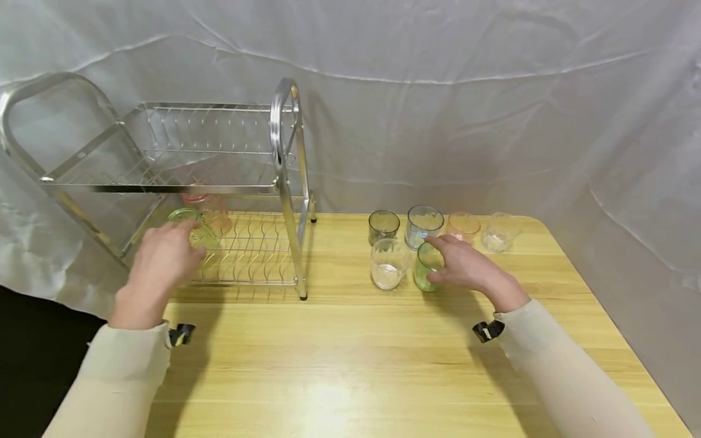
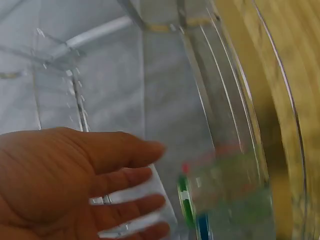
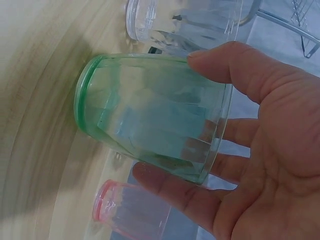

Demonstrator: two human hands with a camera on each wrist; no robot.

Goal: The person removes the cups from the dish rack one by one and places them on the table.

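Note:
On the lower tier of the rack, my left hand point(image 1: 167, 255) is beside a green glass point(image 1: 207, 238). In the left wrist view this hand point(image 2: 85, 185) has its fingers extended and apart from the glasses, with a gap to the green rim. A pink glass point(image 1: 218, 220) stands behind the green one. My right hand point(image 1: 465, 264) grips a second green glass point(image 3: 150, 110) near its rim, thumb on one side and fingers round the other. That glass is upright on the table, beside a clear glass point(image 1: 386, 274).
A two-tier metal dish rack point(image 1: 298, 243) stands at the left on the wooden table point(image 1: 328, 359). Behind the right hand stand a dark glass point(image 1: 383, 226), a bluish glass point(image 1: 424, 224), a pink glass point(image 1: 463, 224) and another clear glass point(image 1: 499, 234). A pale curtain point(image 1: 438, 140) hangs behind.

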